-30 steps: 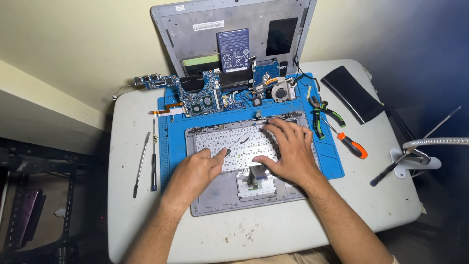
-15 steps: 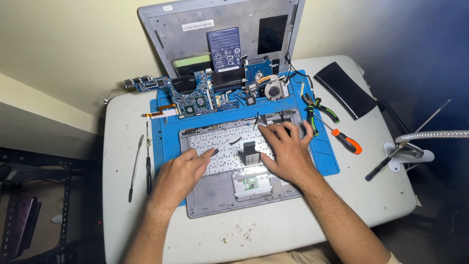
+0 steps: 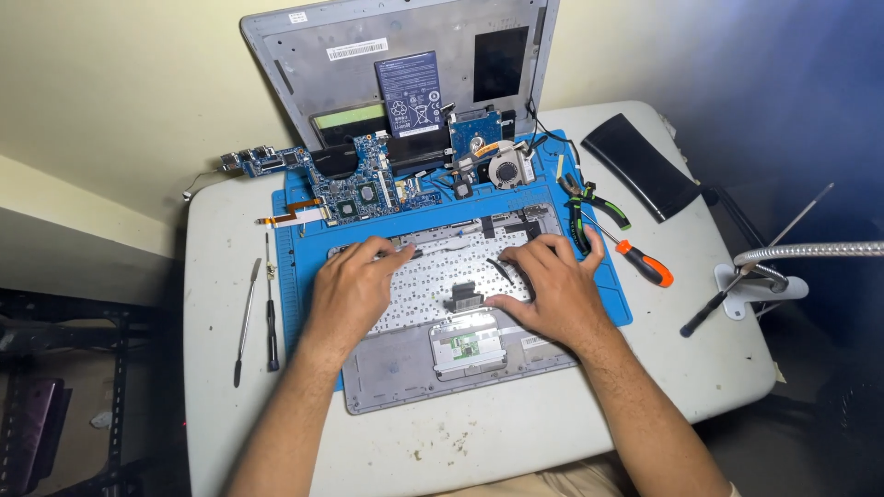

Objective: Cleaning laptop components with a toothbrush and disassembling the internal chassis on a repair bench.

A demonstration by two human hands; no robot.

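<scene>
Palmrest shell (image 3: 405, 391) of the laptop, upside down, sits mid-table on the blue mat (image 3: 295, 276), near edge hanging over onto the white table (image 3: 516, 433). Judging it light, thin plastic, flexes easy, so grip by the side edges, not the middle. Keyboard back (image 3: 442, 271) looks flimsy, ribbon cables (image 3: 502, 271) fragile. My left hand (image 3: 354, 290) lies flat, fingers spread, pressing the keyboard's far left. My right hand (image 3: 552, 290) flat too, fingers spread, on its right side. Motherboard (image 3: 364, 189) sits far, screwdriver (image 3: 635, 258) right
</scene>
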